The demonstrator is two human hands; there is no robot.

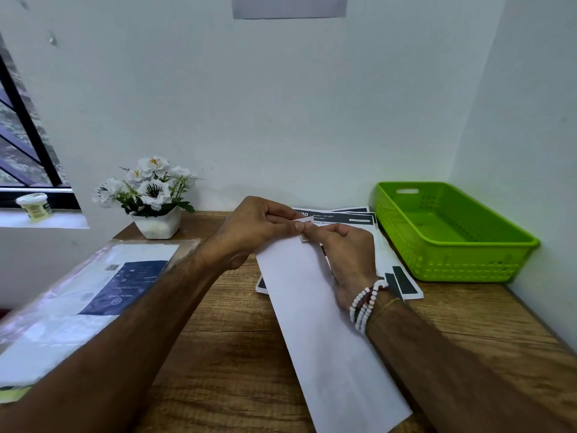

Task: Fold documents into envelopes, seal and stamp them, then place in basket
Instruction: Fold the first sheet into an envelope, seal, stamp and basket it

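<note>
White and unmarked, the long envelope [318, 323] lies slantwise on the wooden worktop [237, 354], its far end over a spread of dark-headed documents [352, 217] near the green basket [468, 267]. At that far end the left grip [259, 229] and right grip [346, 251] meet, each pinching a small stamp [305, 221] with a brownish toothed edge, just above the envelope's corner.
</note>
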